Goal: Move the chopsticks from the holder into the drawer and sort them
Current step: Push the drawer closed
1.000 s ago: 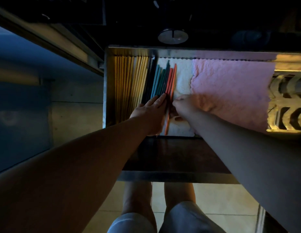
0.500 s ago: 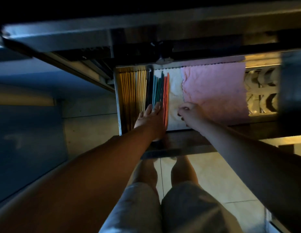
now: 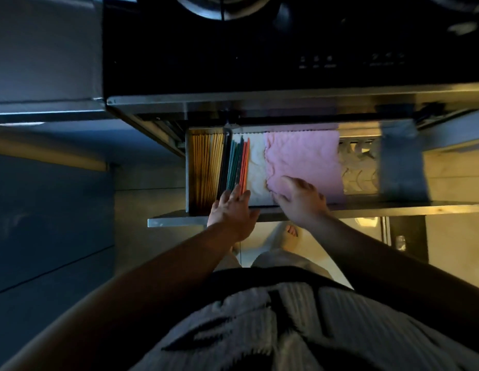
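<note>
The open drawer point(image 3: 187, 170) holds a row of chopsticks laid lengthwise. Several wooden chopsticks point(image 3: 206, 167) lie at its left, dark ones beside them, then teal and orange chopsticks point(image 3: 239, 164). My left hand point(image 3: 231, 210) lies flat at the near ends of the coloured chopsticks, fingers straight and touching them. My right hand point(image 3: 297, 196) rests with spread fingers on the pink cloth point(image 3: 302, 156) near the drawer's front edge. It holds nothing. No holder is in view.
A white cloth point(image 3: 255, 170) lies between the chopsticks and the pink cloth. A patterned insert point(image 3: 360, 167) fills the drawer's right end. A dark cooktop point(image 3: 259, 49) sits above the drawer. My legs and feet stand on the tiled floor below.
The camera has pulled back and up, so the cooktop shows. My right hand has opened and moved right onto the pink cloth. My left hand stays at the chopstick ends.
</note>
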Motion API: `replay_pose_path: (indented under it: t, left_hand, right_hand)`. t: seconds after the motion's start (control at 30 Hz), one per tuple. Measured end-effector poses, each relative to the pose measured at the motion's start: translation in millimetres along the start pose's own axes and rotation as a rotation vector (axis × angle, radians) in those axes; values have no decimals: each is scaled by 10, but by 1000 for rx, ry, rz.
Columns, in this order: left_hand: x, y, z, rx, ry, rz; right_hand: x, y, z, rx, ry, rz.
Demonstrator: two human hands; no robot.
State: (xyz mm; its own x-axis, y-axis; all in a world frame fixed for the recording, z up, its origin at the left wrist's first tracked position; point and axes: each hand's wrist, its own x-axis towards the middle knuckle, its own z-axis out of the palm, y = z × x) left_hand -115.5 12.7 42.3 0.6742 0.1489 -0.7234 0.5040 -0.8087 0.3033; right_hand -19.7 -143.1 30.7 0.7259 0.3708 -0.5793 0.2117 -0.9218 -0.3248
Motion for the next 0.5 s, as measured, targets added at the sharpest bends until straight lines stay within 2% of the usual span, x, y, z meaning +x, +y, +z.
replay_pose_path:
  t: [0.17,0.27,0.5]
  left_hand:
    - [-260,351,285,35,8,-15]
    - [-379,547,506,2,-1,-26]
    - [-523,888,978,-115,-40,-121]
  right_hand:
    - [-353,483,-68,-247,-26,-8]
    - [-550,864,-61,-332,-28,-92]
    - [-787,1540,-30,-312,-115,-157]
